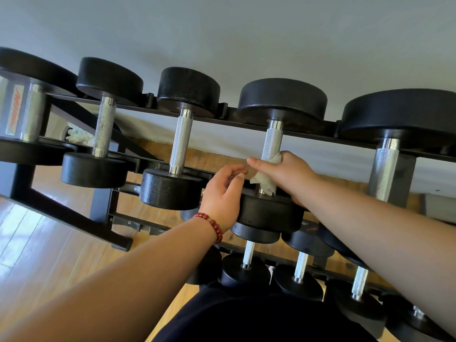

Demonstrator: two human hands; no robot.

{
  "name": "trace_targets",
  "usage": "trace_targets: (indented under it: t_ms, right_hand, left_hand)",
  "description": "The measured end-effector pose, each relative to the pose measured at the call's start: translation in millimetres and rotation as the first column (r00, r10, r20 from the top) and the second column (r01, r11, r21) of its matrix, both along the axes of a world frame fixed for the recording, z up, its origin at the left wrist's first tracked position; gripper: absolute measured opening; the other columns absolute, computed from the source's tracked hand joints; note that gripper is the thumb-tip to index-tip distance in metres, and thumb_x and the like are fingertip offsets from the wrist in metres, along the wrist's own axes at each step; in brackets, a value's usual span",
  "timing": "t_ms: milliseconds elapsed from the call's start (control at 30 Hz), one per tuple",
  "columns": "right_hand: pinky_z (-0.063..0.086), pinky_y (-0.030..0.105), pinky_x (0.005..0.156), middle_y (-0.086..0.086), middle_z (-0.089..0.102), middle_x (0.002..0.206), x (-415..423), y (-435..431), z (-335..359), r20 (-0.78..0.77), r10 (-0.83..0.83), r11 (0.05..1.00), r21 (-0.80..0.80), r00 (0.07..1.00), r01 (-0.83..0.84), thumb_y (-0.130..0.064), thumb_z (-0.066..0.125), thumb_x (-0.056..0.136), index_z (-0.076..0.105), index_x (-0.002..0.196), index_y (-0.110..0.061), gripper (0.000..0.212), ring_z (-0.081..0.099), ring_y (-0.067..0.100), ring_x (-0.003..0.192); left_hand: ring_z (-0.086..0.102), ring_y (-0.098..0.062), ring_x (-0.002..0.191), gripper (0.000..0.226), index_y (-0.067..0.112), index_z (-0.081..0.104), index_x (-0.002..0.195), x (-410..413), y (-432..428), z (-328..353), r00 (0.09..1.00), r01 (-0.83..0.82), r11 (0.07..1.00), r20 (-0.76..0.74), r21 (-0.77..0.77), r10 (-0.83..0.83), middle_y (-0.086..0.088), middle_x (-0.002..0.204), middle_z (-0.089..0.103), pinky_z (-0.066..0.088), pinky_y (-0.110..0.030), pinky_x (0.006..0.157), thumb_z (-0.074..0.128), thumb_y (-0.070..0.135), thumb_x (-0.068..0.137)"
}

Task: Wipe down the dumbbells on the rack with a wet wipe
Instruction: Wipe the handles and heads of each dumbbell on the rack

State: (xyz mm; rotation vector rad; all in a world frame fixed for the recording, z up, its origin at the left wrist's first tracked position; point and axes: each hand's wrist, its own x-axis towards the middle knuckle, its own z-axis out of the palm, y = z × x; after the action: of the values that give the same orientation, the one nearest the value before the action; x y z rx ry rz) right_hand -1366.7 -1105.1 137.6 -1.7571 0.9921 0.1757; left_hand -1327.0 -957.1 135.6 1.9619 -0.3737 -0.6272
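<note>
Several black dumbbells with knurled steel handles lie across the top tier of a black rack (246, 123). My right hand (286, 174) grips the lower part of the handle of one dumbbell (281, 104), with a white wet wipe (265, 181) wrapped between palm and steel. My left hand (223, 193), a red bead bracelet on its wrist, hovers beside that dumbbell's near head with fingers loosely curled, holding nothing. The wipe's loose end hangs below my right hand.
Neighbouring dumbbells sit close on both sides (181, 141) (386, 166). A lower tier holds smaller dumbbells (299, 272) under my arms. A crumpled white wipe (77, 137) lies behind the rack at left. Wooden floor (37, 243) and a grey wall (246, 33) surround the rack.
</note>
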Motion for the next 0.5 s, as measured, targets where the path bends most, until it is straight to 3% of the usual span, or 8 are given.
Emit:
trace_targets:
  t_ms: [133, 200, 267, 367, 500]
  right_hand:
    - [0.052, 0.04, 0.093, -0.001, 0.068, 0.104, -12, -1, 9, 0.069, 0.059, 0.988, 0.138, 0.996, -0.068, -0.061, 0.075, 0.063, 0.06, 0.112, -0.019, 0.066, 0.064, 0.018, 0.099]
    - [0.051, 0.036, 0.095, -0.001, 0.069, 0.108, -20, -7, 12, 0.101, 0.094, 0.969, 0.22, 0.99, -0.115, -0.045, 0.077, 0.071, 0.061, 0.118, -0.019, 0.057, 0.064, 0.016, 0.101]
    - [0.05, 0.034, 0.094, -0.002, 0.069, 0.111, -25, -12, 11, 0.096, 0.142, 0.969, 0.192, 0.985, -0.159, -0.03, 0.077, 0.079, 0.061, 0.122, -0.019, 0.047, 0.064, 0.015, 0.1]
    - [0.053, 0.036, 0.09, -0.002, 0.071, 0.104, -18, -13, 7, 0.06, 0.184, 0.982, 0.017, 0.981, -0.186, -0.033, 0.076, 0.081, 0.064, 0.114, -0.02, 0.037, 0.067, 0.015, 0.093]
    - [0.056, 0.034, 0.083, 0.001, 0.071, 0.099, -15, -8, 6, 0.086, 0.108, 0.988, 0.101, 0.99, -0.117, -0.035, 0.073, 0.084, 0.065, 0.106, -0.018, 0.029, 0.068, 0.017, 0.088]
  left_hand:
    - [0.055, 0.003, 0.107, 0.03, 0.018, 0.061, 0.124, 0, 0, 1, 1.0, -0.005, 1.0, -0.007, -0.001, 0.005, 0.009, 0.116, 0.064, 0.04, -0.008, 0.085, 0.043, 0.019, 0.1]
    - [0.055, 0.004, 0.106, 0.03, 0.018, 0.059, 0.125, 0, 0, 1, 1.0, -0.005, 1.0, -0.017, -0.001, 0.005, 0.009, 0.116, 0.063, 0.04, -0.008, 0.085, 0.043, 0.019, 0.101]
    - [0.054, 0.008, 0.104, 0.03, 0.018, 0.06, 0.125, 1, 0, 0, 1.0, -0.01, 1.0, -0.024, -0.003, 0.01, 0.012, 0.115, 0.063, 0.039, -0.002, 0.081, 0.043, 0.019, 0.101]
    - [0.053, 0.012, 0.101, 0.029, 0.019, 0.061, 0.124, 1, 0, 0, 0.999, -0.016, 1.0, -0.03, -0.003, 0.016, 0.016, 0.112, 0.062, 0.039, 0.001, 0.078, 0.043, 0.019, 0.101]
    - [0.053, 0.017, 0.096, 0.028, 0.021, 0.062, 0.122, 0, 0, 1, 0.999, -0.026, 1.0, -0.043, -0.004, 0.026, 0.02, 0.107, 0.062, 0.039, -0.001, 0.076, 0.043, 0.02, 0.101]
